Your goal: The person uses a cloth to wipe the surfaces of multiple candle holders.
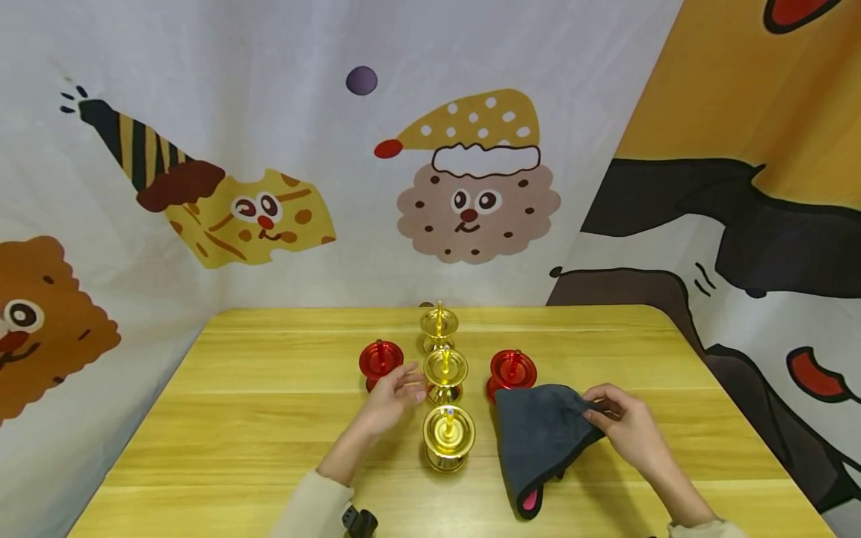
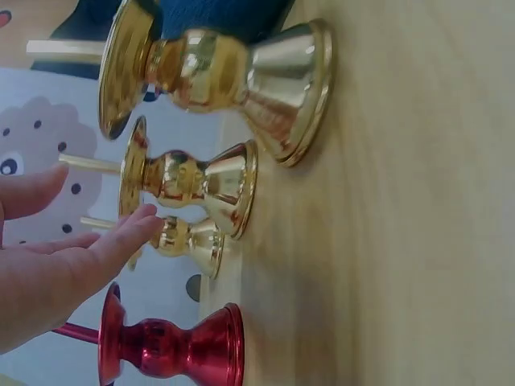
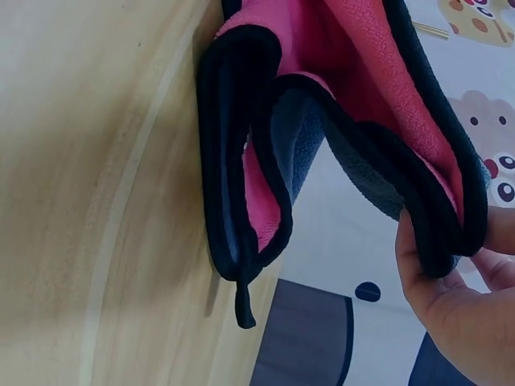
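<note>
left hand (image 1: 392, 400): fingers extended and loose, thumb apart, between a shiny red pedestal holder (image 1: 380, 363) and the middle of three shiny gold pedestal holders (image 1: 445, 370) in a row; contact unclear. right hand (image 1: 632, 430): thumb and fingers pinch the edge of a dark grey, pink-lined, black-trimmed cloth (image 1: 548, 433), right of the nearest gold holder (image 1: 448, 446), partly before a second red holder (image 1: 509, 377). wood-grain tabletop (image 1: 235, 448): wide stretch from left hand to left edge, narrower from right hand to right edge.

Grey cloth (image 1: 545, 433), pink-lined; apparently part-raised.
</note>
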A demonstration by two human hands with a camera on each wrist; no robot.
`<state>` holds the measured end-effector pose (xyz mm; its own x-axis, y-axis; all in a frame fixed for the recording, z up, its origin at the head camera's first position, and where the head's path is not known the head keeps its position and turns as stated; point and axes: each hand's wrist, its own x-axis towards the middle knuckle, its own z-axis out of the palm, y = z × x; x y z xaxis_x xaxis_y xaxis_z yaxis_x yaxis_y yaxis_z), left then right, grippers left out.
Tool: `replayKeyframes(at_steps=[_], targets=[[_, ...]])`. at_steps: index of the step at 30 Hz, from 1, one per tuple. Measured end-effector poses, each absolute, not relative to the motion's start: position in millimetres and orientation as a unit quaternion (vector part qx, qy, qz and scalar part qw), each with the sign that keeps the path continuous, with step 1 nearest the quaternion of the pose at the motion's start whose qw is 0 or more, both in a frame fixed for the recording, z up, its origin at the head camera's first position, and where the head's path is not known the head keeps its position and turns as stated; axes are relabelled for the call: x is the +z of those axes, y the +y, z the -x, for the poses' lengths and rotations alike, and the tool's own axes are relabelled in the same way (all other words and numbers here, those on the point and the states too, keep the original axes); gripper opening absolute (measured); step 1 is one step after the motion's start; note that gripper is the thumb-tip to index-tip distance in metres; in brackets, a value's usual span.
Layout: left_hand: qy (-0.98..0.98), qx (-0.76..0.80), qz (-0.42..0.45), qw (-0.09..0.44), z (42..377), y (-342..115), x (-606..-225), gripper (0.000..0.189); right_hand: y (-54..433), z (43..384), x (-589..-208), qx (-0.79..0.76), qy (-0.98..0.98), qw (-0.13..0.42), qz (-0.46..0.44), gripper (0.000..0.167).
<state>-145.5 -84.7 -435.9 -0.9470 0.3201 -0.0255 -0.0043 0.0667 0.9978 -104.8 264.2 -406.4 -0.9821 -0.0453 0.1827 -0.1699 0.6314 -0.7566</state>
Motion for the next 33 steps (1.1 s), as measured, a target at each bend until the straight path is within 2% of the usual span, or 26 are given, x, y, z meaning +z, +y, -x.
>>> replayKeyframes(at_steps=[9,14,20,23,33], targets=[[0.676,0.721,-0.046,0.142,159,-82,-434,0.056,263,104,-411,0.424,-0.902,0.058,-0.060,0.019],[0.646,0.748,-0.023,0.149,156,-78,-439,0.049,263,104,-412,0.422,-0.902,0.063,-0.063,0.020],[0.637,0.761,0.019,0.121,152,-71,-443,0.028,261,104,-412,0.425,-0.901,0.056,-0.062,0.020],[0.632,0.767,0.030,0.109,151,-70,-443,0.024,260,103,-411,0.427,-0.901,0.052,-0.060,0.020],[0.621,0.779,0.007,0.088,145,-73,-420,0.030,255,101,-404,0.448,-0.890,0.037,-0.074,0.020]])
